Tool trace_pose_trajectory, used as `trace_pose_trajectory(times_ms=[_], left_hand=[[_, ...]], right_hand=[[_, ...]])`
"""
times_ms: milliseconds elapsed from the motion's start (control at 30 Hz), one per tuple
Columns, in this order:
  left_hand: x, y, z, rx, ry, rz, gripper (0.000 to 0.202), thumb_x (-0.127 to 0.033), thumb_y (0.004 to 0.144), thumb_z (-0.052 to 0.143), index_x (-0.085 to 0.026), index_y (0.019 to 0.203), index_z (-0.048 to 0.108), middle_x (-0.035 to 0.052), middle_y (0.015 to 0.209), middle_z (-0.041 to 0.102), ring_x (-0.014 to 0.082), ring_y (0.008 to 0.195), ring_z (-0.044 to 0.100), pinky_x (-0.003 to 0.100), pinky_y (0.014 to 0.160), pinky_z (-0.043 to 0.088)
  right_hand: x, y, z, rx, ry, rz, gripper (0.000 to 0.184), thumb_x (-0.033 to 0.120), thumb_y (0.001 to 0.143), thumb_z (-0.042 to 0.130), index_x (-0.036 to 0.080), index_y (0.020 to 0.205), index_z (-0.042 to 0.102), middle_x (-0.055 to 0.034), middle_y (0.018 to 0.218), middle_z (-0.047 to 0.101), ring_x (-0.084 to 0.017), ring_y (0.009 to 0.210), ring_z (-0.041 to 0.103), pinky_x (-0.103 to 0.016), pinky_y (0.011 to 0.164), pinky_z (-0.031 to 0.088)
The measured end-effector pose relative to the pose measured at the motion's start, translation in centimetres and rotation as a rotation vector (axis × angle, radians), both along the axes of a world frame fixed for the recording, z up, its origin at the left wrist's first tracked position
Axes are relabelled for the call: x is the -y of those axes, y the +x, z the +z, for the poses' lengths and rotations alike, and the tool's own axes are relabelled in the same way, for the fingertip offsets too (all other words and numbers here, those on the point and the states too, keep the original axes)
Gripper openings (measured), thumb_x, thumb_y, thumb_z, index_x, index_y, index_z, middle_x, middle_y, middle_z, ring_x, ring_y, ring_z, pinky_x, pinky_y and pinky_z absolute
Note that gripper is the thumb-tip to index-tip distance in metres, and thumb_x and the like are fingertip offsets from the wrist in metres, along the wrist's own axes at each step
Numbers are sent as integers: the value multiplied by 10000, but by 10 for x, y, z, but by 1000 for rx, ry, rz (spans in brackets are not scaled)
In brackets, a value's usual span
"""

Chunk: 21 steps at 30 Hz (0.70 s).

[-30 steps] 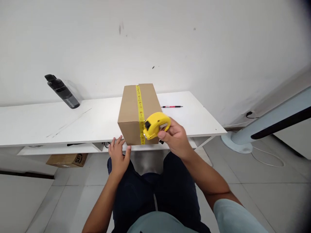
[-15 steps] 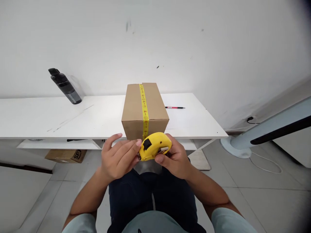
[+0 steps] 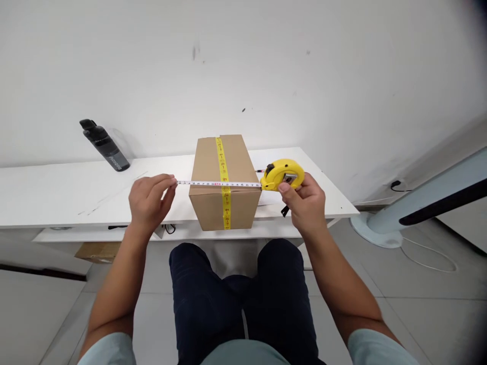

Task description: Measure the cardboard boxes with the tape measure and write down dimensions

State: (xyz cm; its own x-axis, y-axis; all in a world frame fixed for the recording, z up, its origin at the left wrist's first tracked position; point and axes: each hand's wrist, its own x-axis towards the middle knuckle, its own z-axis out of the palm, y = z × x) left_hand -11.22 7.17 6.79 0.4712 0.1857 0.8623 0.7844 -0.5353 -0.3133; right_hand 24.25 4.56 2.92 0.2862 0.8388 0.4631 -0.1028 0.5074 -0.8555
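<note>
A cardboard box (image 3: 207,158) with a yellow printed tape strip (image 3: 221,163) sits on the white tabletop. In my right hand (image 3: 309,200), to the right of the box, is a yellow tape measure (image 3: 288,171), its case gripped between thumb and fingers. The white blade (image 3: 236,184) runs out to the left across the box's near top edge. My left hand (image 3: 150,198) pinches the blade's free end, left of the box. Whether the blade touches the cardboard I cannot tell. A black strap (image 3: 284,211) hangs below the case.
A black bottle (image 3: 104,145) stands at the back left against the wall. Part of a red and black pen (image 3: 260,171) shows behind the tape measure. A second carton (image 3: 97,252) lies beneath the white table (image 3: 160,168). To the right stands a pale tower appliance (image 3: 437,195).
My hands have moved apart and forward, over the box. The blade, not drawn out before, now stretches between them. The tape measure went up and right.
</note>
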Motion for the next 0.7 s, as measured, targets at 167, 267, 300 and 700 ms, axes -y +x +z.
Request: trace_pose_trajectory(times_ms=[167,267,300,700], left_hand=[[-3,6,-7,-16,-180,-7,187,-186,975,640,-229,1155,663,64,1113,812,208,1004,778,355,842,569],[17,19,4,-29,-425,-53,328,-210,1019,537,-219,1331,637,100,1338,738,227,1209,724,385,957,589],[23,23,8,-17,-511,-72,357,-224,1032,507,-219,1368,630,103,1387,712,232,1262,698,400,1005,585],[33,31,19,153,-730,-93,408,-469,993,646,-246,1332,692,97,1325,731,240,1104,738,380,887,643]], right_hand=[[-26,11,-9,44,0,-16,533,625,714,874,238,1034,692,-27,930,751,-200,871,717,-335,781,612],[-32,13,-11,109,3,17,532,615,733,870,256,1089,706,-30,963,763,-205,904,714,-332,793,606],[-33,13,-11,128,-2,32,521,609,747,864,259,1101,708,-31,965,763,-206,909,711,-331,792,604],[-37,22,-8,207,-19,59,501,629,766,843,261,1081,715,-34,982,748,-205,901,699,-336,777,597]])
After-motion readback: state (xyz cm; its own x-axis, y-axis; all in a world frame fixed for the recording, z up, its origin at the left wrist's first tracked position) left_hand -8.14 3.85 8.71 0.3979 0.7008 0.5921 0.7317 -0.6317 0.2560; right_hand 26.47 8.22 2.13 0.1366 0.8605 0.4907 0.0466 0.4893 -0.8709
